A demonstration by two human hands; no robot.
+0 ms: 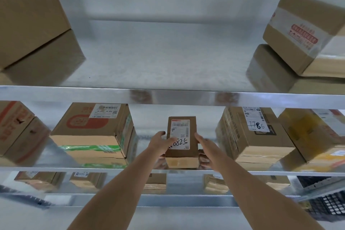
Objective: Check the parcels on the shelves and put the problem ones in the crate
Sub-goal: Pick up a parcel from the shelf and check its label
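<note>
Here, the left hand (162, 143) and right hand (203, 145) are cupping, fingers loosely spread, a small brown cardboard parcel (182, 142) standing on the middle metal shelf (112, 169); seemingly light and rigid, best gripped by its sides.

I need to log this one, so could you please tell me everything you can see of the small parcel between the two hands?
The small parcel is a narrow brown cardboard box lying flat on the middle metal shelf, its short end toward the camera. A white shipping label covers most of its top, with a barcode, a red strip, and black handwritten digits. The left hand touches its left side and label; the right hand lies along its right edge.
</note>
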